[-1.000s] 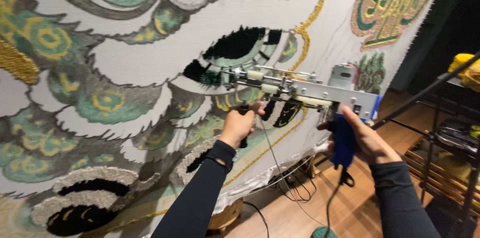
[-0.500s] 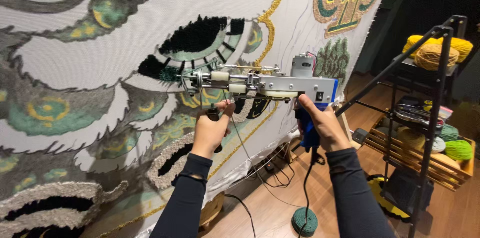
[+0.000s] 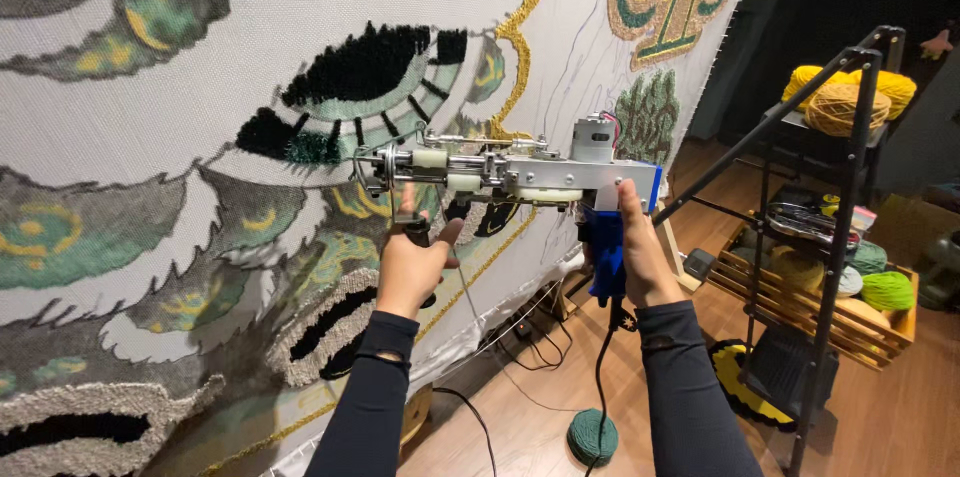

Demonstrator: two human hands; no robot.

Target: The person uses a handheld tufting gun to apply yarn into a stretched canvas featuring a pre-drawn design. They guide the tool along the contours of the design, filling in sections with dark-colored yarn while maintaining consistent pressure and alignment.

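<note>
I hold a tufting gun [image 3: 510,175] with a silver body and a blue rear grip level in front of a large stretched cloth [image 3: 200,107] bearing a tufted pattern in green, black, grey and gold. My left hand [image 3: 412,267] grips the black front handle under the gun's nose. Around the blue rear grip my right hand [image 3: 632,255] is closed. The gun's needle end [image 3: 362,169] points left, close to a black and green tufted patch [image 3: 350,87]. Both arms wear dark sleeves. A thin yarn strand [image 3: 468,302] hangs below the gun.
A black metal rack [image 3: 850,197] at the right carries yellow yarn cones [image 3: 845,97] and a wooden crate [image 3: 800,302] with green yarn balls. A dark green yarn ball [image 3: 592,435] lies on the wooden floor. Power cables [image 3: 520,342] trail under the cloth's lower edge.
The view has swung to the right and the gun with both hands sits further left against the cloth. More of the rack and the crate shows now.
</note>
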